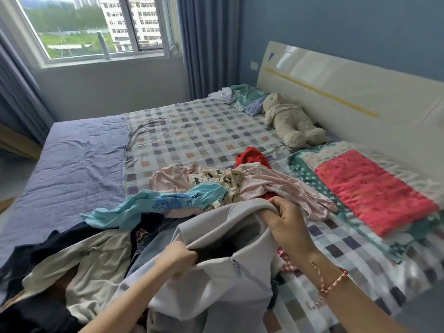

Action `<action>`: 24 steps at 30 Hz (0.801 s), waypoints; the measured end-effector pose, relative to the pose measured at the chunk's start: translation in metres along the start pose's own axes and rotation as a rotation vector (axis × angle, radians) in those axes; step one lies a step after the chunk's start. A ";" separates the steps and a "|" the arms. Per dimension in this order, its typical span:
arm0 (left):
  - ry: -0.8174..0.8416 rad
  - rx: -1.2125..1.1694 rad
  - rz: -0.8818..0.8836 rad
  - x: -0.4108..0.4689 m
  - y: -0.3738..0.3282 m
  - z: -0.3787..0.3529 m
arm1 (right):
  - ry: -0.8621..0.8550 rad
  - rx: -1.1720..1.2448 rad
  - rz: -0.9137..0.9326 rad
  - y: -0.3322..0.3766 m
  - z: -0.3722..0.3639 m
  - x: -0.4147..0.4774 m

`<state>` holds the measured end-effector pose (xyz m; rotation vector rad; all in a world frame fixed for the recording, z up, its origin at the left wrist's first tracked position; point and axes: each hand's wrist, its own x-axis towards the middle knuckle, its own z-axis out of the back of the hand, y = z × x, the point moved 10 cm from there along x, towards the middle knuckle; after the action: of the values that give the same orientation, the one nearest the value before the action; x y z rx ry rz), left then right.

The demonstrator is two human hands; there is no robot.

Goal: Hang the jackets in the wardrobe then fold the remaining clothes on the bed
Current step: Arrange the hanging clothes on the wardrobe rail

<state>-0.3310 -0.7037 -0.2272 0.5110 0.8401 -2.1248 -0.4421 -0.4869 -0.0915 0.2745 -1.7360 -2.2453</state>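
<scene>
The pale grey fleece jacket with a zip is held up over the near edge of the checked-sheet bed, just above the heap of loose clothes. The left hand has its fingers curled tight on the near rim of the jacket's opening, beside the zip. The right hand grips the far rim, fingers folded over the cloth. Whether that opening is the collar or the hem I cannot tell. The step looks like spreading the jacket to find its shoulders before hanging. To do it well, hold both grips on the rim and lift until the body clears the cream garment and the light blue printed top below. Then give one shake so the sleeves drop free. Fleece clings, so a neighbouring piece may ride up with it. Neither the wardrobe nor a hanger is in view
</scene>
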 end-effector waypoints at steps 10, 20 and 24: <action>0.164 -0.763 -0.756 -0.187 -0.230 0.018 | -0.860 0.161 0.181 0.086 0.230 -0.139; 0.650 -0.378 -1.135 -0.382 -0.330 -0.117 | -1.249 0.076 0.164 0.099 0.357 -0.330; 0.628 -0.333 -1.244 -0.457 -0.351 -0.173 | -1.521 0.125 0.076 0.070 0.402 -0.446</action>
<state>-0.3113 -0.1759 0.0616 0.5423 2.2679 -2.7966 -0.1450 0.0150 0.0673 -1.8714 -2.2665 -2.2934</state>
